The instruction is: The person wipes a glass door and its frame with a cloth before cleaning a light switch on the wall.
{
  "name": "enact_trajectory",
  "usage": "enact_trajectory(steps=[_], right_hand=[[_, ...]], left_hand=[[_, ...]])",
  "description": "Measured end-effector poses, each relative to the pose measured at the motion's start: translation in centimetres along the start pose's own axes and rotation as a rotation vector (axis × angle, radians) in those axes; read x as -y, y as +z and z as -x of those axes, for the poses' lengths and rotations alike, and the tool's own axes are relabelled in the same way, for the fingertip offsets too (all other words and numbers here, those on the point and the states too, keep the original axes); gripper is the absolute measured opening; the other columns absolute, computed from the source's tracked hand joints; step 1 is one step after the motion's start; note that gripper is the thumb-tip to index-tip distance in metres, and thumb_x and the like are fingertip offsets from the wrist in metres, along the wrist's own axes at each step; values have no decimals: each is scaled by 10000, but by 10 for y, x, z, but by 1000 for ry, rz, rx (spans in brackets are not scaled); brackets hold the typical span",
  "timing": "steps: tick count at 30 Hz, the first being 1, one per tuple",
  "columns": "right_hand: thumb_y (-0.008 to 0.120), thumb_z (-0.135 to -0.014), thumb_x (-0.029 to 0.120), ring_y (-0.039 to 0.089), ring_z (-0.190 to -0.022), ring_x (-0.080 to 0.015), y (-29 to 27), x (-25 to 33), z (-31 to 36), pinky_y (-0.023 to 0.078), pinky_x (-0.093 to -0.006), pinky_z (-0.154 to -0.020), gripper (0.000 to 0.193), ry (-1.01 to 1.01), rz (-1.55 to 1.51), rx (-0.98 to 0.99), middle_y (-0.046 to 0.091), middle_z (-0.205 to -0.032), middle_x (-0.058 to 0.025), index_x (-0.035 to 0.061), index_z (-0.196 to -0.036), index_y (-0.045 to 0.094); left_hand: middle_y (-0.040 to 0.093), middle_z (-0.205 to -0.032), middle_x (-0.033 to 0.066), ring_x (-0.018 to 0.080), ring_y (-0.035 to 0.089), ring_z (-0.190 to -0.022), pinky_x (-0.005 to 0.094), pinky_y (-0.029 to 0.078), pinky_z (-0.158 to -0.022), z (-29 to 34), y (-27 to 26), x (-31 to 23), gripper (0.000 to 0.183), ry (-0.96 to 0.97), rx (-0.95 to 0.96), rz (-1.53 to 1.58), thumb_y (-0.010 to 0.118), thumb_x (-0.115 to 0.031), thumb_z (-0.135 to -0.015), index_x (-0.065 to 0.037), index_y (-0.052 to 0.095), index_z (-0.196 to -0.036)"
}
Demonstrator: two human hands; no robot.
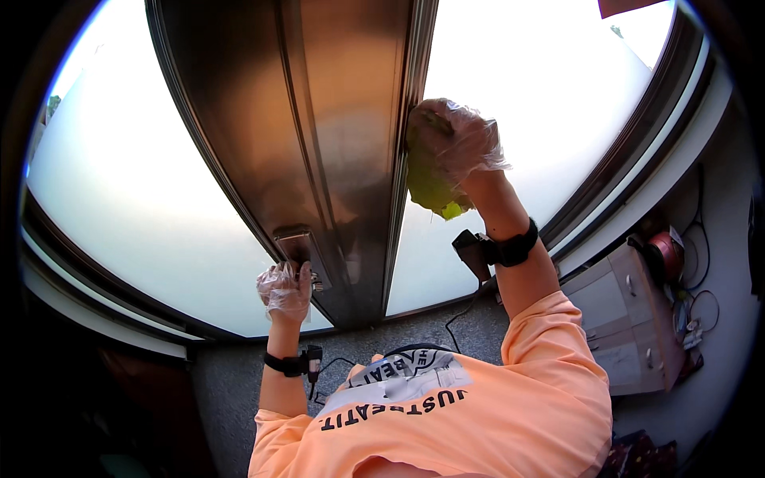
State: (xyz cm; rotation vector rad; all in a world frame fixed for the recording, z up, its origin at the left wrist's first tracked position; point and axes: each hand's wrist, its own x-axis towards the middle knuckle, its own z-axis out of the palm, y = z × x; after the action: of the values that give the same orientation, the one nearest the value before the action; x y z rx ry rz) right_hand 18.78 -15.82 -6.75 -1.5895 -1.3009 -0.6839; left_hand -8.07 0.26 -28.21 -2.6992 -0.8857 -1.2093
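A yellow-green cloth (430,179) is bunched in my right hand (458,135), which wears a clear plastic glove. That hand presses the cloth against the edge of the right door's dark metal frame, beside the frosted glass (526,95). Lower and to the left, my left hand (285,288), gloved in the same clear plastic, is closed around the metal door handle (296,243). Part of the handle is hidden behind its fingers. Between my two hands stand the brown metal door stiles (343,119).
Another frosted pane (127,183) fills the left side. At the right stands a pale cabinet (621,319) with several things on top, among them a red round object (668,251) and rackets (704,307). Below the door lies a grey speckled floor (231,390). Cables hang from black wrist straps (518,247).
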Motion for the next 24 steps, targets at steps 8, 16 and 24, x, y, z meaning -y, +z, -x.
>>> enact_trajectory(steps=[8,16,24], right_hand=[[690,-861,225,668,-713,-209,-26,17,-74,541,-319,-655,175,-65,33,-168,706,-886,-80,107,-985,720],[716,-795,127,695,-792,-290,29,-39,46,554,-343,-710,165,53,-130,-60,704,-878,-132,102,-958,704],[733,-814,119,688,-761,-282,16,-2,25,550,-319,-696,134,-12,-268,-158,699,-829,-102,77,-936,699]], left_hand=[[646,-770,134,338,617,-716,455,441,-696,22,15,1,223,15,-35,-26,601,-271,-885,-65,627,-805],[640,-772,134,335,611,-739,453,436,-700,-11,4,-12,237,5,31,-32,604,-282,-890,-67,617,-793],[634,-751,136,336,608,-735,460,429,-693,-11,4,-9,241,45,-27,-31,588,-276,-899,-67,612,-782]])
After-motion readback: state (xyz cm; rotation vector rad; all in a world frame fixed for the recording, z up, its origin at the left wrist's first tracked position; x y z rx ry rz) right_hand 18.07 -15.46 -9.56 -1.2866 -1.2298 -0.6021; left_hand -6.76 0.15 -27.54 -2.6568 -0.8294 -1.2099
